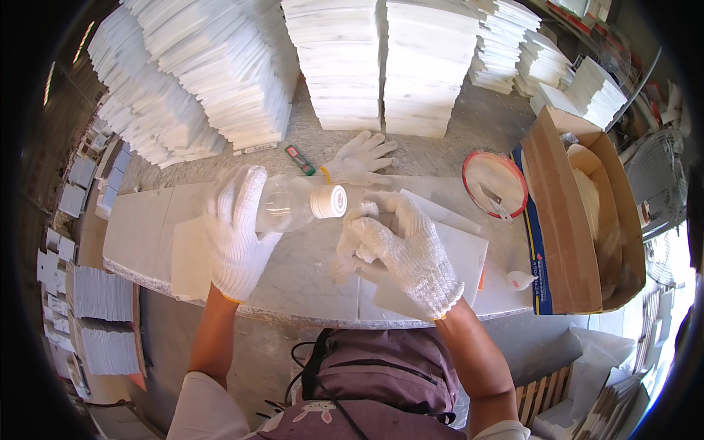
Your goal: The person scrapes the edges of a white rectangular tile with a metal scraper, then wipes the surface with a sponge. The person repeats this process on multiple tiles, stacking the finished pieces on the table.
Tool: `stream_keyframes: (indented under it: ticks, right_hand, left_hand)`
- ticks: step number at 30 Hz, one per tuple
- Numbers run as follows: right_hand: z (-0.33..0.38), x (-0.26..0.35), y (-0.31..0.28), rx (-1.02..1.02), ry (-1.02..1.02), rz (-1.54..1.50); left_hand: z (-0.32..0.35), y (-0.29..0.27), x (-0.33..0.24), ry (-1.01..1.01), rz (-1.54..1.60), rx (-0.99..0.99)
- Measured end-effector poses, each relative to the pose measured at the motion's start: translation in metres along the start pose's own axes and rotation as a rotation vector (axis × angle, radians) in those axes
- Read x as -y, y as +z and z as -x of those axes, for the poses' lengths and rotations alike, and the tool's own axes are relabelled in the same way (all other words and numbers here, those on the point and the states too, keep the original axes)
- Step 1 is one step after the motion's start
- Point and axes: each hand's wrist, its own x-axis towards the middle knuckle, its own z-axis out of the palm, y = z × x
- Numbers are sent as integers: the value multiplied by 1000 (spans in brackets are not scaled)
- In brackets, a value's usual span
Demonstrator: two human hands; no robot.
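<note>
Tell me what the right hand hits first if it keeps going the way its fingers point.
The right hand points left, toward the white cap of the clear bottle held by the left hand. It would likely meet the cap first; depth is unclear.

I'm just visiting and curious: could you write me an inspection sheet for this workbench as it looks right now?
Surface: grey stone slab, dusty.
Job's things: clear plastic bottle with white cap, held sideways; white tile under the cloth.
Clutter: spare glove, green cutter, red-rimmed bowl, cardboard box.
Hands: left hand gloved, fingers around the bottle; right hand gloved, pressing a white cloth.
Cables: black cord at the person's waist.
Surroundings: stacks of white tiles behind.
</note>
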Motion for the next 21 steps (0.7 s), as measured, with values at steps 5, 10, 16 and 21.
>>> stream_keyframes:
  ticks: [5, 10, 16, 21]
  right_hand:
    - [6, 10, 4, -95, 165, -136]
    - [10, 4, 0, -129, 137, -155]
    - [13, -8, 2, -160, 106, -184]
    - [15, -4, 7, -203, 101, -237]
  left_hand:
    - [-6, -5, -5, 122, -99, -14]
    - [-16, -7, -7, 243, -186, -74]
    - [-31, -16, -10, 384, -305, -142]
    - [-37, -19, -8, 473, -294, -101]
